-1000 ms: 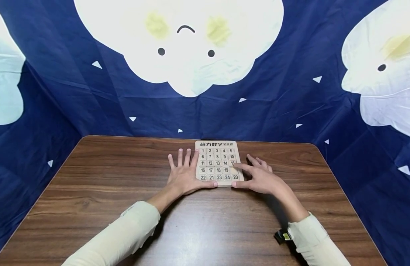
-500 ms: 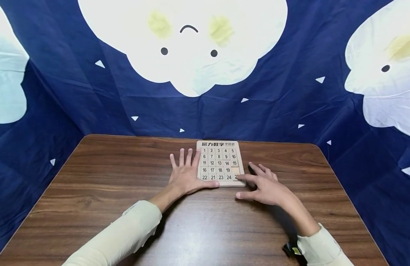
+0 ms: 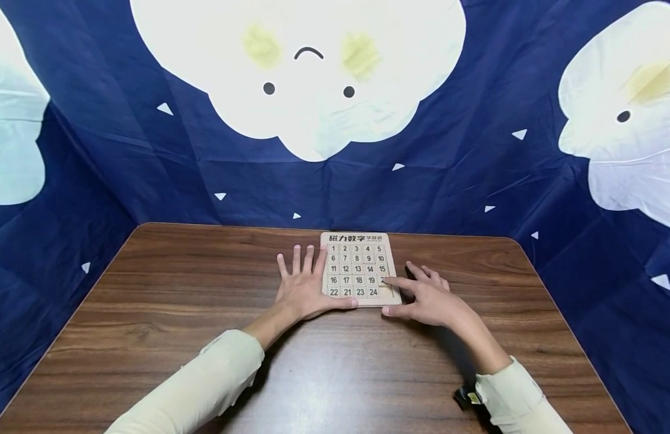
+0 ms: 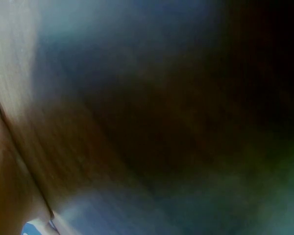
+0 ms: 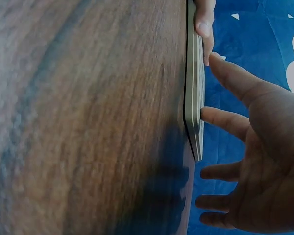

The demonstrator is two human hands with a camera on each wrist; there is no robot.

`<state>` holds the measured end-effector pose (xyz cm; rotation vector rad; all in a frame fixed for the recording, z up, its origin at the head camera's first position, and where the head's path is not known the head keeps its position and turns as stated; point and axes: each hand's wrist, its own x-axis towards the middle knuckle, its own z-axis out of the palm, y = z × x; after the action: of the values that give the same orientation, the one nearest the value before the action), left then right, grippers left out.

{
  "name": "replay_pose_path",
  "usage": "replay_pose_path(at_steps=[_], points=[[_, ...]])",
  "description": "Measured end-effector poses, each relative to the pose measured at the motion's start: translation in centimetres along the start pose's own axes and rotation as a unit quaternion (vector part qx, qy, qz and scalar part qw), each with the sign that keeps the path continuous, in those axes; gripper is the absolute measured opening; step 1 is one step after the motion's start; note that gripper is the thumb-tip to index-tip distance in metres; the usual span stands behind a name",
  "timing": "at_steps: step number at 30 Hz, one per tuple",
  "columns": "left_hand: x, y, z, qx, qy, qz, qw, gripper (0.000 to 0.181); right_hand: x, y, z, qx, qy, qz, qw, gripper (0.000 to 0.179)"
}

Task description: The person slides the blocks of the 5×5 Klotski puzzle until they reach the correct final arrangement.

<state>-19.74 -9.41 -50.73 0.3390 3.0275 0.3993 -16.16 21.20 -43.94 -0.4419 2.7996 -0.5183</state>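
A wooden number sliding puzzle [image 3: 352, 239] lies flat near the table's back edge, its tiles in rows with the gap [image 3: 388, 295] at the lower right corner. My left hand [image 3: 302, 290] is spread at the puzzle's left side, thumb along the front edge and index finger at the left edge. With its index fingertip, my right hand [image 3: 429, 298] touches the tile at the right end of the fourth row, partly covering its number. The right wrist view shows that index finger [image 5: 225, 120] on the puzzle's top face, the other fingers extended.
A brown wood-grain table [image 3: 150, 337] carries the puzzle. Behind it hangs a dark blue cloth [image 3: 259, 187] printed with white clouds. A small black device [image 3: 462, 398] sits at the right wrist. The left wrist view is mostly dark and blurred.
The right index finger moved from the fourth-row gap down to the bottom right tile, then slid that tile up one row. The gap is now at the lower right corner. The left hand stayed put.
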Motion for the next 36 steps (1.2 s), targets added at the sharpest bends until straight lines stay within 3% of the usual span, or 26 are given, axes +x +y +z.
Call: replay_pose_path(at_steps=[20,30,36], points=[[-0.4,-0.5,-0.5,-0.009,-0.001,-0.002,1.0000,0.157,0.4,-0.5,0.0,0.003,-0.014,0.008,0.9999,0.084],[0.1,-0.7,-0.2,-0.017,0.003,0.007,0.9998,0.158,0.3,-0.3,0.0,0.004,-0.007,-0.001,1.0000,0.082],[-0.1,-1.2,-1.3,-0.080,-0.002,0.010,0.9967,0.150,0.2,0.3,-0.2,0.022,0.025,-0.016,0.9993,0.083]])
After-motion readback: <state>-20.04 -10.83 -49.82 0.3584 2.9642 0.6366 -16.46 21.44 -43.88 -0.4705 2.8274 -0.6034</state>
